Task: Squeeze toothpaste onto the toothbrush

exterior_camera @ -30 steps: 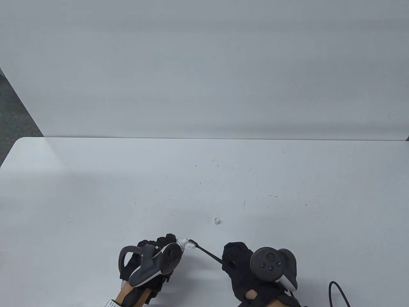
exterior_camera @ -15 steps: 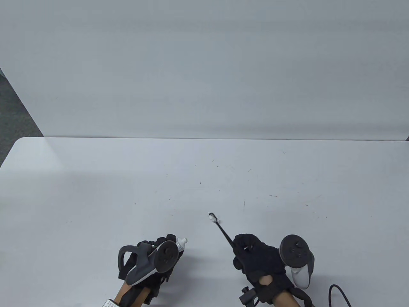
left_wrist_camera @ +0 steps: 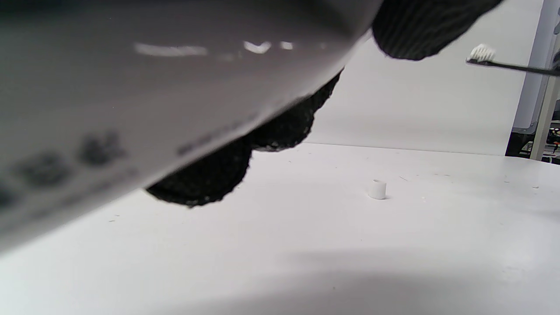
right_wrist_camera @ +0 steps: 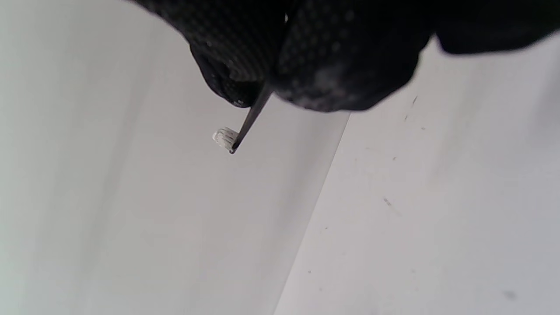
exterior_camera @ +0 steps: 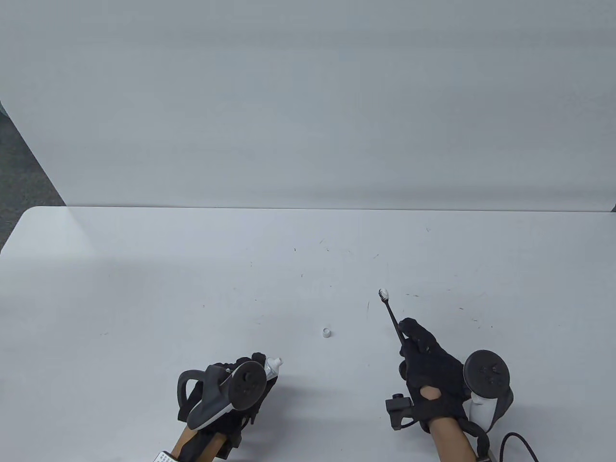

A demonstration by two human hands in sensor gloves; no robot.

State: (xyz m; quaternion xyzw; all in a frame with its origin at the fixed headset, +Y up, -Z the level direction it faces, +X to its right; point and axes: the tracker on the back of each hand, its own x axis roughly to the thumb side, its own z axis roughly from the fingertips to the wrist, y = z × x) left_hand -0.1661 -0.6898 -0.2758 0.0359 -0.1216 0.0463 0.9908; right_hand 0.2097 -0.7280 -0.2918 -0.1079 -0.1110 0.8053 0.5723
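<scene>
- Table view: the left hand (exterior_camera: pixel 226 392) sits at about 7 o'clock on the white surface (exterior_camera: pixel 144 288), its fingers wrapped around a toothpaste tube (exterior_camera: pixel 272 366) whose uncapped white nozzle pokes out toward 1 o'clock.
- Same view: the right hand (exterior_camera: pixel 428 370) is at about 5 o'clock, well apart from the left one, its fingers closed on the thin black handle of a toothbrush (exterior_camera: pixel 392 315). The white bristle head points away toward 11 o'clock from that hand.
- Same view: a small white cap (exterior_camera: pixel 327 332) stands on the surface between the two hands, a little beyond them and touching neither.
- Left wrist view: the grey body of the tube (left_wrist_camera: pixel 153 87), blurred by closeness, fills the upper left, with black gloved fingers (left_wrist_camera: pixel 210 175) curled against its underside. The cap (left_wrist_camera: pixel 377 189) stands upright on the surface (left_wrist_camera: pixel 306 245) toward 3 o'clock, and the brush head (left_wrist_camera: pixel 481 53) shows at 2 o'clock, raised above the surface.
- Right wrist view: gloved fingertips (right_wrist_camera: pixel 341 57) at 12 o'clock pinch the black handle, and the toothbrush (right_wrist_camera: pixel 247 122) runs down toward 7 o'clock, ending in its pale bristles. I cannot tell from here whether paste lies on them.
</scene>
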